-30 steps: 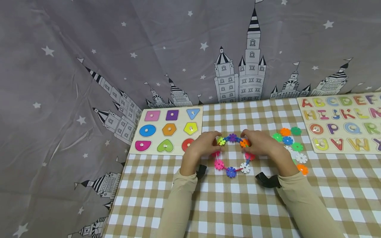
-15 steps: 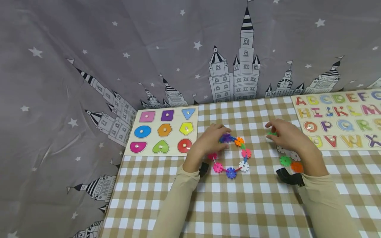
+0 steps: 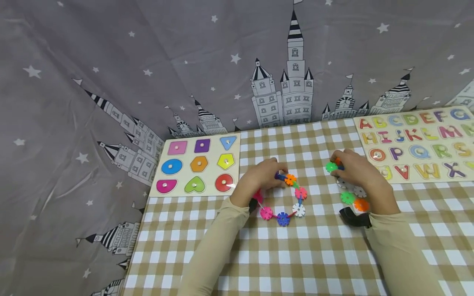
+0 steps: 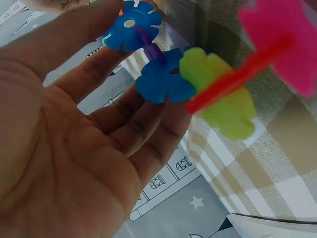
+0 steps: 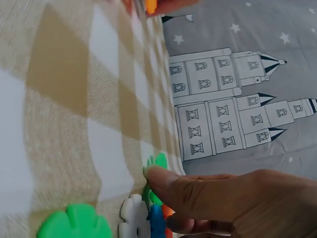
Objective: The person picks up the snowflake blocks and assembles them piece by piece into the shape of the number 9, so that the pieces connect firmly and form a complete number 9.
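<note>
A: Left hand (image 3: 263, 176) status?

B: On the disc ring (image 3: 300, 193), far-left stretch. Thumb and forefinger clamped on it at a blue disc (image 4: 132, 27); the other fingers pass behind the next linked disc (image 4: 166, 77). Lime disc (image 4: 220, 96) and red connector (image 4: 242, 74) sit just past the fingertips.

A: Where's the ring overall?

B: On the checked cloth (image 3: 318, 255), between the shape board (image 3: 186, 172) and the loose discs. Near side reads pink, blue, white, pink, orange, joined by short connectors. Rest is under the hand.

A: Right hand (image 3: 357, 168)?

B: Thumb and finger pinched on a green disc (image 3: 331, 167), well apart from the ring. Other fingers mostly hidden, can't tell how they lie. White disc (image 5: 133, 218) and small blue disc (image 5: 157, 221) right beside the pinch.

A: Other loose ones?

B: Second green disc (image 3: 347, 197) and orange disc (image 3: 361, 204) near the right wrist, side by side. Letter board (image 3: 407, 159) beyond that hand. Castle-print curtain (image 3: 155, 37) behind everything.
</note>
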`<state>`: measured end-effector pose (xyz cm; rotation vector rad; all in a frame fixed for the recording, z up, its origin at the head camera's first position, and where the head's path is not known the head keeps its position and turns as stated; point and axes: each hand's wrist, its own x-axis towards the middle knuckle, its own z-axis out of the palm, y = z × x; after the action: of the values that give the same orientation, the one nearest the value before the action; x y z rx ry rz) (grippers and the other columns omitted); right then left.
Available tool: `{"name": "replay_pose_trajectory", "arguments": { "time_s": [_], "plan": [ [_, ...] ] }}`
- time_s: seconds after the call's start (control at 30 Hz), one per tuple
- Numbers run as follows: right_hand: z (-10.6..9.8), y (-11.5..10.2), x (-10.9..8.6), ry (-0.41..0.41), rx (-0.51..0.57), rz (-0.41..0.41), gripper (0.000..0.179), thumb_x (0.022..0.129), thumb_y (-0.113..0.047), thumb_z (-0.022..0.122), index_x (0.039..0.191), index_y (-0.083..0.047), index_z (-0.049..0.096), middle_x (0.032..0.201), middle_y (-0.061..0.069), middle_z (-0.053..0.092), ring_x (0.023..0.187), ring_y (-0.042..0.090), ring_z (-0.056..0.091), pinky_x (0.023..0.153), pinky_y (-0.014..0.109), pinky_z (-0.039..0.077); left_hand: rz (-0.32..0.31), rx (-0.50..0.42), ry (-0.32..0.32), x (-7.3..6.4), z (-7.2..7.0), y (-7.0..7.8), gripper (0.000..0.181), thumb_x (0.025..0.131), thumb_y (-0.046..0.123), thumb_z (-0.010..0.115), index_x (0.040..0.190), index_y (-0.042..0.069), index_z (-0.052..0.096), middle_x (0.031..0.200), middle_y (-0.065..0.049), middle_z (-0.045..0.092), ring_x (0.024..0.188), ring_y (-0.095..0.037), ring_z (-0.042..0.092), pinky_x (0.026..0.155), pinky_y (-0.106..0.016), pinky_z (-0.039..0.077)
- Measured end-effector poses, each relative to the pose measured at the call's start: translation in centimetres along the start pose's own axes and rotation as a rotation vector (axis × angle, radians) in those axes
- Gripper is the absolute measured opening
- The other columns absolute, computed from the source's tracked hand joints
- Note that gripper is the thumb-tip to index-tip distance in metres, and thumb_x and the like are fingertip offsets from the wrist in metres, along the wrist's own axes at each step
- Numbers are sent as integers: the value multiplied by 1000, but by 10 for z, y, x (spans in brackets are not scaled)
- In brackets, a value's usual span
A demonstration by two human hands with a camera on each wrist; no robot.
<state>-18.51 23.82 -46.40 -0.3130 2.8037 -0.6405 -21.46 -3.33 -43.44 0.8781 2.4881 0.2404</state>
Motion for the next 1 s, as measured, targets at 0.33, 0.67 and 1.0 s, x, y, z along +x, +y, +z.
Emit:
{"name": "replay_pose_trajectory", "arguments": {
  "time_s": [0.33, 0.67, 1.0],
  "plan": [
    [3, -4, 2, 57, 58, -78, 23, 86, -10, 73, 97, -3, 54, 81, 8, 54, 73, 23, 49, 69, 38, 40, 10, 74, 26, 3, 4, 2, 35, 89, 28, 73, 118, 11, 65, 108, -5, 66, 101, -19, 57, 92, -31, 46],
    [16, -27, 8, 40, 170, -247, 17, 90, -13, 70, 85, -10, 55, 70, -2, 51, 63, 12, 45, 62, 28, 38, -37, 38, 16, -6, 11, 9, 45, 84, 40, 76, 118, 14, 65, 95, 1, 60, 89, -14, 52, 79, -26, 44],
    [37, -45, 17, -6, 180, -327, 14, 88, -8, 70, 84, -13, 58, 72, -3, 52, 67, 13, 46, 64, 28, 39, 114, -84, 92, -6, 28, 1, 37, 87, 27, 75, 119, 9, 68, 106, -1, 69, 87, -11, 55, 82, -23, 45]
  ]
}}
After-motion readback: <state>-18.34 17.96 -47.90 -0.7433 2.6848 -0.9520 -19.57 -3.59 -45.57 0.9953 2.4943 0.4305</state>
